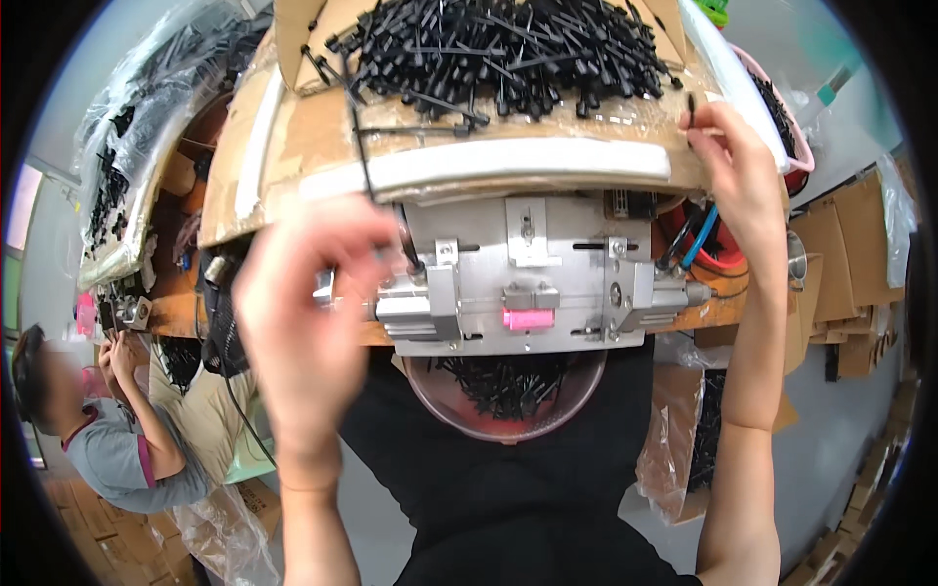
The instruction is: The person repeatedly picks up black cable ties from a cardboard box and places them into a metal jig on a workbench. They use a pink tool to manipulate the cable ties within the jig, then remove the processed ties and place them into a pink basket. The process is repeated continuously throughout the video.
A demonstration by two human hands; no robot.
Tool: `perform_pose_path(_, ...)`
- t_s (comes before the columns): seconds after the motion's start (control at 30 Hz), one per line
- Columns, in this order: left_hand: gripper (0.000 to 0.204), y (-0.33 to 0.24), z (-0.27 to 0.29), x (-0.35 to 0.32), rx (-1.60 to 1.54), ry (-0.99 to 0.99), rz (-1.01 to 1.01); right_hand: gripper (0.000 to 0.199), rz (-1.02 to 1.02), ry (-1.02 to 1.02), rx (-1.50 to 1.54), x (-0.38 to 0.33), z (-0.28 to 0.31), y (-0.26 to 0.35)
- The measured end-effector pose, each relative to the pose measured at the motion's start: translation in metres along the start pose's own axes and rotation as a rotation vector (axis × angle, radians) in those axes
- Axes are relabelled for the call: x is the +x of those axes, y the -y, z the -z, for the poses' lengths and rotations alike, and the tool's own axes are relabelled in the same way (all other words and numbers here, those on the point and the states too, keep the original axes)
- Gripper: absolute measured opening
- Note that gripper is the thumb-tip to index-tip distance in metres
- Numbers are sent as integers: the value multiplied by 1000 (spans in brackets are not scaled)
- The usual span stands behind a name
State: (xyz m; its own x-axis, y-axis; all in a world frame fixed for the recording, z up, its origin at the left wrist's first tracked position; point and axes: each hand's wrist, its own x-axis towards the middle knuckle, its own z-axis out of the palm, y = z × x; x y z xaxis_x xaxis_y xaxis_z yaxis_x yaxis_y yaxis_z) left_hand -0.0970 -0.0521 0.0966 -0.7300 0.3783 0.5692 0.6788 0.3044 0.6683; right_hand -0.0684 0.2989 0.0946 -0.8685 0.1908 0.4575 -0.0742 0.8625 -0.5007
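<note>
My left hand [313, 303] is smeared by motion in front of the left side of a metal fixture [479, 256]. A long, thin black rod [360, 146] runs up from its fingertips, seemingly pinched there. Further right and higher, the fingers of my right hand [743, 166] are closed on a small black part [692, 109] at the cardboard's right edge. Between the hands, the fixture carries a left clamp block [420, 311], a right clamp block [647, 296] and a pink block [528, 319] in the middle. Beyond it lies a heap of black rod-like parts [508, 59] on cardboard.
A bowl [440, 415] of black parts sits below the fixture, at my lap. White foam strip [489, 166] edges the cardboard. Blue tubing [700, 237] and cables hang at the right. Another person [137, 439] sits at the left. Cartons [850, 244] stand right.
</note>
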Motion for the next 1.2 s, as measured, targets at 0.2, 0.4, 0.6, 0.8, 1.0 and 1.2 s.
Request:
perform_pose_path(0.2, 74, -20, -83, -110, 239, 314, 46, 20, -44, -109, 534, -14, 8, 29)
perform_pose_path(0.4, 73, -14, -110, -114, 442, 399, -44, 36, -50, -88, 726, -33, 18, 44)
perform_pose_path(0.6, 73, -14, -109, -107, 478, 424, -43, 34, -142, -265, 756, -70, 6, 65)
perform_pose_path(0.8, 71, -19, -91, -88, 416, 431, -27, 58, 176, 102, 265, -150, -41, 78)
perform_pose_path(1.0, 28, 31, -62, 35, 680, -113, -111, 71, 195, 124, 299, -183, -97, 85)
perform_pose_path(1.2, 31, 46, -53, 61, 614, 78, -158, 70, 189, 109, 253, -181, -111, 89)
